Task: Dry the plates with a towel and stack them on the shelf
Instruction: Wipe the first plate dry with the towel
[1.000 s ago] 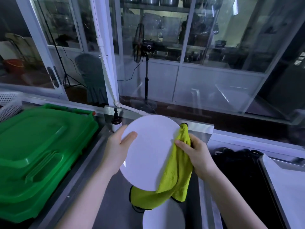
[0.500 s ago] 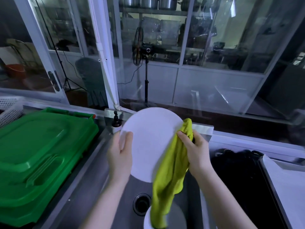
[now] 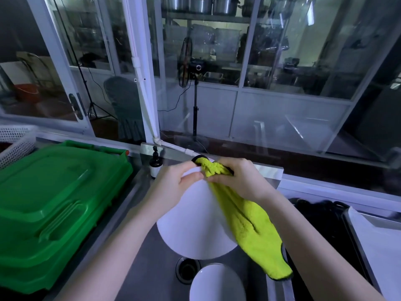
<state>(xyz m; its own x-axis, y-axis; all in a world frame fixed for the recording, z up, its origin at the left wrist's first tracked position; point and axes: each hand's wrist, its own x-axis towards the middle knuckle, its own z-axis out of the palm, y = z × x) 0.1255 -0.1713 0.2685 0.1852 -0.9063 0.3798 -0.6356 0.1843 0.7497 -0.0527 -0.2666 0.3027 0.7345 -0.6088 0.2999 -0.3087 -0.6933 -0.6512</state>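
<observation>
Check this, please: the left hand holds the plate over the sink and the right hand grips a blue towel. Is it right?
Not quite: the head view shows the towel is yellow-green, not blue. The left hand does hold the plate over the sink, and the right hand grips the towel.

White plate [image 3: 195, 231], yellow-green towel [image 3: 249, 227] with black edging, green bin [image 3: 54, 203], white bowl [image 3: 217, 283].

I counted 2 plates, the held plate [image 3: 195, 227] and the sink plate [image 3: 217, 283]; 1 towel [image 3: 249, 231]; 2 hands, left hand [image 3: 173, 185] and right hand [image 3: 240, 181]; 1 green bin [image 3: 54, 203]; 1 pump bottle [image 3: 155, 165]; 1 basket [image 3: 15, 144].
</observation>
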